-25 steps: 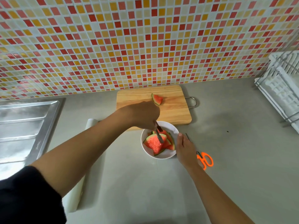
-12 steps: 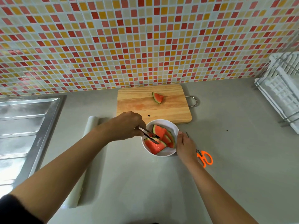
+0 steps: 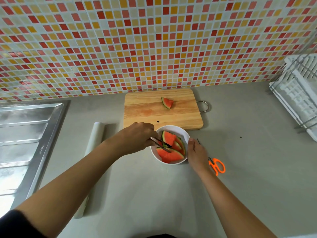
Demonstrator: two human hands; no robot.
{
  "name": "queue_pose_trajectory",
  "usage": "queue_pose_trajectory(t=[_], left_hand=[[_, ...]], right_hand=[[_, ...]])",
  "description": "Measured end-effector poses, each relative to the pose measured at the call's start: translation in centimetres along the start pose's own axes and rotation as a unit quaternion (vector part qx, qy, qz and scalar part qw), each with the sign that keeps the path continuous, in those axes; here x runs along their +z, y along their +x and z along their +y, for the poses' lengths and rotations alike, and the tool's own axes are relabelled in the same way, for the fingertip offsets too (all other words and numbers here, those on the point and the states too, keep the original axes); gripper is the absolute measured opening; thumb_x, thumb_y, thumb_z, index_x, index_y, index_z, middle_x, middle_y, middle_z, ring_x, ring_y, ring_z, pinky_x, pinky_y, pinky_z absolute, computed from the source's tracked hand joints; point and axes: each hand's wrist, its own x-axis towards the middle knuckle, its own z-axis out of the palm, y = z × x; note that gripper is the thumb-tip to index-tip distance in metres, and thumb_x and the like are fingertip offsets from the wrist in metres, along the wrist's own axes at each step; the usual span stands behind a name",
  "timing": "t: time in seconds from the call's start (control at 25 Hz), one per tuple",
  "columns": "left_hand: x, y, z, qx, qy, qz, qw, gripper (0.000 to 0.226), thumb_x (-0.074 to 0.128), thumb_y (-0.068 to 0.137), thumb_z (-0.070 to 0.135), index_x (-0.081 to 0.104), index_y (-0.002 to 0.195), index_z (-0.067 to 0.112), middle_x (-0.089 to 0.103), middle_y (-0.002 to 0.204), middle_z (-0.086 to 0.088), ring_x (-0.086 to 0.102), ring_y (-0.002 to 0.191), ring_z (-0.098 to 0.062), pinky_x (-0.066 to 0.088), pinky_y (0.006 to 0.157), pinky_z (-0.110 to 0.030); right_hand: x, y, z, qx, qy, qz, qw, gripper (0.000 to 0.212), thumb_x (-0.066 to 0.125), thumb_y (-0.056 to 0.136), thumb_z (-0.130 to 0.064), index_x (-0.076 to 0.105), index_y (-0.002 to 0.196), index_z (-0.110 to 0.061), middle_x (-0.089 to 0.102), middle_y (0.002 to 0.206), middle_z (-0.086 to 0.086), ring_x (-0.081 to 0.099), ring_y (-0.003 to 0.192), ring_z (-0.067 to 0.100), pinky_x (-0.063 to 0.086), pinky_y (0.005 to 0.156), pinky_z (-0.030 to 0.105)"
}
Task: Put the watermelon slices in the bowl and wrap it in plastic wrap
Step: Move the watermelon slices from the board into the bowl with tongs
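A white bowl (image 3: 185, 134) stands on the grey counter just in front of the wooden cutting board (image 3: 145, 109). Several watermelon slices (image 3: 169, 156) lie in the bowl. One more watermelon slice (image 3: 167, 102) lies on the board. My left hand (image 3: 137, 140) grips metal tongs (image 3: 160, 143) whose tips reach into the bowl among the slices. My right hand (image 3: 197, 153) rests with straight fingers against the bowl's right side. A roll of plastic wrap (image 3: 92, 152) lies on the counter to the left, partly hidden by my left forearm.
Orange-handled scissors (image 3: 217, 166) lie just right of my right hand. A steel sink (image 3: 22, 134) is at the left, a white dish rack (image 3: 298, 93) at the right. A tiled wall stands behind the board.
My left hand drew back from over the board to the bowl's left side, and the tongs went from steep to low across the slices. The right hand stayed at the bowl.
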Motion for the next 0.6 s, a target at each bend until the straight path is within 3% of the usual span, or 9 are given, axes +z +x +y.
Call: queue_pose_trajectory(t=[0.2, 0.4, 0.6], left_hand=[[0.3, 0.3, 0.7, -0.007, 0.011, -0.004, 1.0, 0.029, 0.058, 0.091, 0.03, 0.065, 0.118, 0.022, 0.062, 0.102, -0.001, 0.06, 0.09, -0.018, 0.05, 0.079, -0.033], [-1.0, -0.5, -1.4, -0.056, -0.03, -0.02, 0.998, 0.022, 0.063, 0.087, 0.032, 0.071, 0.105, 0.022, 0.058, 0.085, 0.01, 0.056, 0.082, -0.009, 0.042, 0.07, -0.021], [0.3, -0.8, -2.8, -0.098, -0.063, -0.03, 0.993, 0.023, 0.065, 0.085, 0.035, 0.071, 0.102, 0.02, 0.069, 0.098, 0.007, 0.056, 0.083, -0.006, 0.049, 0.08, -0.027]], right_hand=[[0.0, 0.0, 0.1, -0.004, -0.006, -0.006, 1.0, 0.033, 0.025, 0.099, -0.029, 0.044, 0.075, -0.016, 0.054, 0.076, 0.006, 0.043, 0.07, 0.022, 0.026, 0.062, 0.032], [0.0, 0.0, 0.1, 0.002, 0.013, -0.002, 1.0, 0.036, 0.026, 0.099, -0.032, 0.045, 0.074, -0.015, 0.058, 0.077, 0.011, 0.045, 0.07, 0.023, 0.028, 0.062, 0.032], [-0.1, -0.2, 0.0, -0.001, 0.022, 0.007, 1.0, 0.035, 0.028, 0.098, -0.033, 0.045, 0.071, -0.019, 0.047, 0.062, -0.006, 0.045, 0.065, 0.022, 0.03, 0.06, 0.032]])
